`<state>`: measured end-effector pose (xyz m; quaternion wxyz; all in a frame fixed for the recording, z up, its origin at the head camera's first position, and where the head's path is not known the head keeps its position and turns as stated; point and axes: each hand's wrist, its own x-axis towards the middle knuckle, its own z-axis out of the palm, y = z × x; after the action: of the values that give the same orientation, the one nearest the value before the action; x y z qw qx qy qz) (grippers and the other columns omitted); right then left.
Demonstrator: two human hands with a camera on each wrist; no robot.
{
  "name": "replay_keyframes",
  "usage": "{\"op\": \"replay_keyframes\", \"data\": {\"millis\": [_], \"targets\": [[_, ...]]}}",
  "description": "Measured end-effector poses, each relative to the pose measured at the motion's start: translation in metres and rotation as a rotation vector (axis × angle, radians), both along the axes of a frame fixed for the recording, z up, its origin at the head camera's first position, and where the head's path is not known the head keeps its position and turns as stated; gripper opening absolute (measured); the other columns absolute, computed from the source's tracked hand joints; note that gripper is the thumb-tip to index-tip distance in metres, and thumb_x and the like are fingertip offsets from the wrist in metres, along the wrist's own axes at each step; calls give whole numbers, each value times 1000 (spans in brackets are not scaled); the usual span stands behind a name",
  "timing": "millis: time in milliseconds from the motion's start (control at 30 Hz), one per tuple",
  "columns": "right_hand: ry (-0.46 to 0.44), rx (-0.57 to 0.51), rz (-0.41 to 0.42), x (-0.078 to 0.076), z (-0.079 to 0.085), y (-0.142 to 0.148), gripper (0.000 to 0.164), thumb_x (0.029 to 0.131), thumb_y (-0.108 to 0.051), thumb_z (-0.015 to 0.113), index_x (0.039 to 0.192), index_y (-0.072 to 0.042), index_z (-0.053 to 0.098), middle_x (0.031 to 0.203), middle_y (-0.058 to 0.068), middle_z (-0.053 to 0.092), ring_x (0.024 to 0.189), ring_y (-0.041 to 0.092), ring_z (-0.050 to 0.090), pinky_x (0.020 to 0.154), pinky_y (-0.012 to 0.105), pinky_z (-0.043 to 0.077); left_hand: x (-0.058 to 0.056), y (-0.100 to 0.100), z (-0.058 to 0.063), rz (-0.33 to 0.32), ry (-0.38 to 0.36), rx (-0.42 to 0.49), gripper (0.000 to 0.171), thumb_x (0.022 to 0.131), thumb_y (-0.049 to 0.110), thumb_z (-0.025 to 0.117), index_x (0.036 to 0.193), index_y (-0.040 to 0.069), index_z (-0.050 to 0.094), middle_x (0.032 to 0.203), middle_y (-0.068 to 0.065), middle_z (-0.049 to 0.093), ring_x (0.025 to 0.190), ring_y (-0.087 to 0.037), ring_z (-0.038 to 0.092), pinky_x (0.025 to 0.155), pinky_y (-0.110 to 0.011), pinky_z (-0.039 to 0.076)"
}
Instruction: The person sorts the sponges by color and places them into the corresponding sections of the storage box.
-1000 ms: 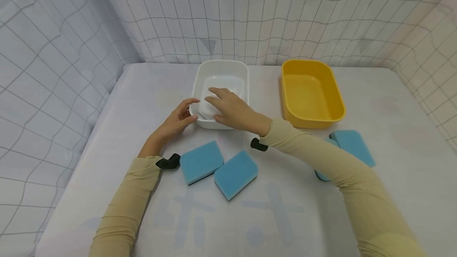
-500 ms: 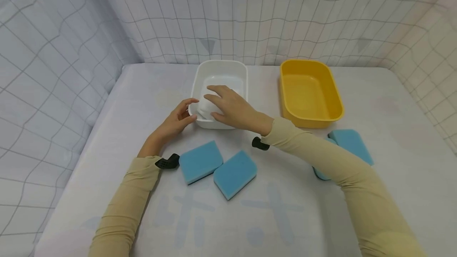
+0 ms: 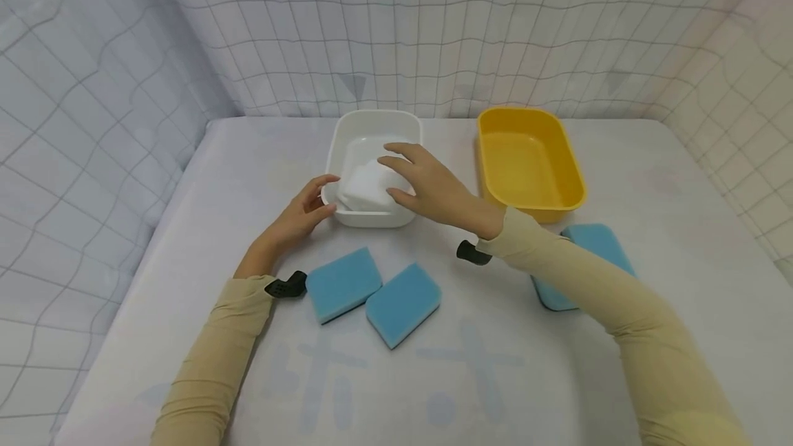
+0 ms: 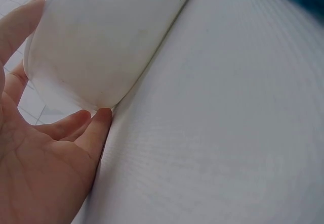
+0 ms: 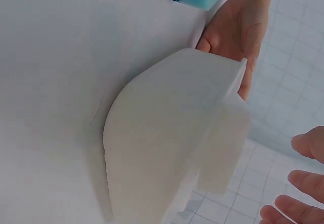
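Observation:
A white plastic tub (image 3: 378,220) stands at the back left of the table. At its near left corner my left hand (image 3: 297,217) holds on, fingers at the left rim and thumb at the front wall. Inside the tub's near half lies a white block (image 3: 367,188), which rises above the rim in the right wrist view. My right hand (image 3: 436,184) hovers over the tub's right side, fingers loosely bent and apart, holding nothing. In the right wrist view, the right fingertips (image 5: 304,183) show well away from the white block (image 5: 223,148).
Right of the white tub is a yellow tub (image 3: 533,210) with nothing visible inside. Two blue sponges, one at left (image 3: 343,284) and another sponge (image 3: 403,305), lie in front of me. More blue sponge (image 3: 597,246) is partly hidden by my right sleeve. Grid-patterned cloth walls stand around.
My right hand has let go of the white block and drawn off to the right, uncovering it in the tub. The left hand stays at the tub's corner. The head view has shifted slightly.

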<state>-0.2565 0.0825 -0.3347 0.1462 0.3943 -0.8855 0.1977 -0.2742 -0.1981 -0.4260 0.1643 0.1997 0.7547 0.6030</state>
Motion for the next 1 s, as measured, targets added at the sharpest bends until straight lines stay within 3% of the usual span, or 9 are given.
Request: {"op": "replay_keyframes", "data": {"millis": [367, 567, 800, 1000], "targets": [[25, -90, -89, 10, 12, 49, 44, 87, -14, 66, 127, -1, 54, 137, 18, 47, 122, 32, 48, 102, 42, 43, 0, 1, -2, -3, 22, -9, 54, 98, 18, 48, 147, 19, 23, 141, -10, 34, 118, -9, 43, 92, -13, 37], [13, -168, -155, 13, 18, 80, 46, 86, -11, 67, 128, 2, 53, 137, 20, 47, 123, 33, 49, 102, 43, 43, 0, 2, -2, -5, 13, -2, 54, 99, 18, 47, 147, 23, 23, 144, -9, 31, 121, -7, 41, 93, -12, 36], [49, -337, -198, 16, 13, 122, 44, 82, -1, 68, 123, 8, 55, 130, 25, 52, 123, 36, 48, 103, 47, 39, 0, 2, -2, -2, -3, -17, 55, 99, 20, 47, 147, 28, 22, 150, -10, 25, 127, -11, 37, 94, -10, 35], [76, -371, -293, 25, 10, 159, 42, 81, -1, 69, 121, 7, 57, 127, 24, 55, 120, 38, 51, 102, 50, 40, 2, 3, -1, 10, 5, -23, 56, 99, 22, 47, 148, 28, 21, 150, -11, 24, 127, -11, 36, 93, -10, 35]]}}
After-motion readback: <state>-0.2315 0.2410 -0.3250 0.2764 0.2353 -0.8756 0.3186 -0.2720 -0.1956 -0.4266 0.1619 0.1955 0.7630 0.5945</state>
